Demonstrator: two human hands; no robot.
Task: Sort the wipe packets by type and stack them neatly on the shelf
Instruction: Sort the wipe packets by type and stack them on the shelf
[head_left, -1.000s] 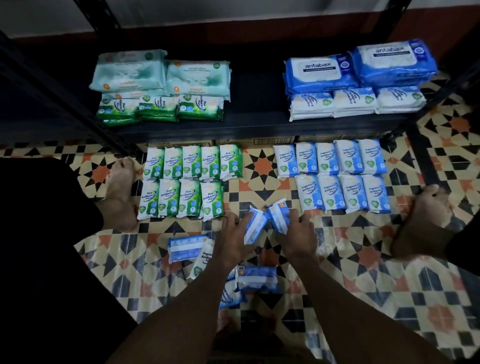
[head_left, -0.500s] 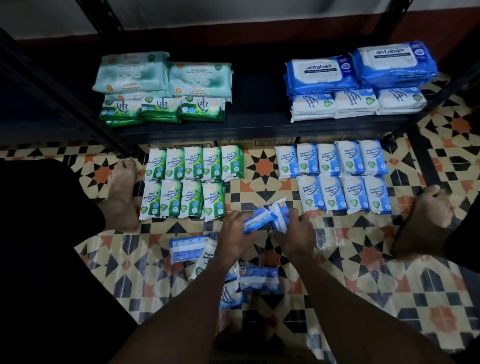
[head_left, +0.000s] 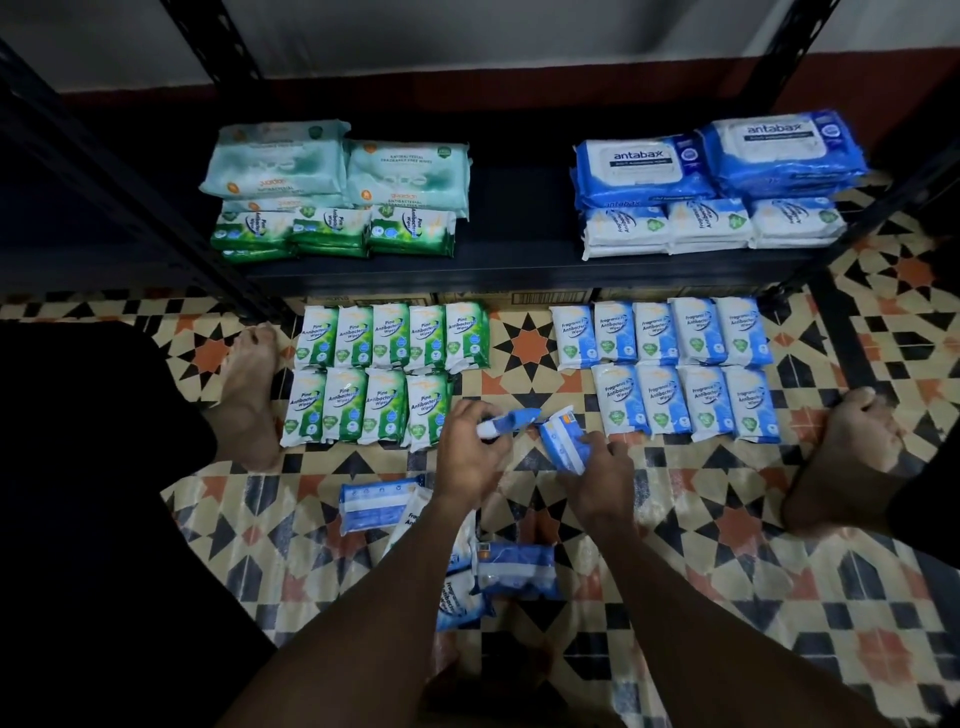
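The shelf (head_left: 519, 228) is a low dark board. On its left end lie large pale green packs (head_left: 332, 169) with small green pine packs (head_left: 337, 231) at the front edge. On its right end are large blue antabax packs (head_left: 717, 156), fronted by small white packs (head_left: 711, 226).

On the tiled floor (head_left: 727, 525) just in front of the shelf, below its left end, green pine packets (head_left: 384, 374) lie in two rows, five in the row by the shelf and four in the next. Below its right end, blue fragrance packets (head_left: 675, 369) lie in two rows of the same count.

Further out from the shelf, off its middle, the left hand (head_left: 467, 457) has its grip closed round a blue and white packet (head_left: 511, 420). The right hand (head_left: 597, 483), just beside it, has its grip pinched on a second blue packet (head_left: 561, 441); the two packets nearly meet. Further still from the shelf, under the forearms, a loose heap of blue packets (head_left: 519, 569) lies on the floor.
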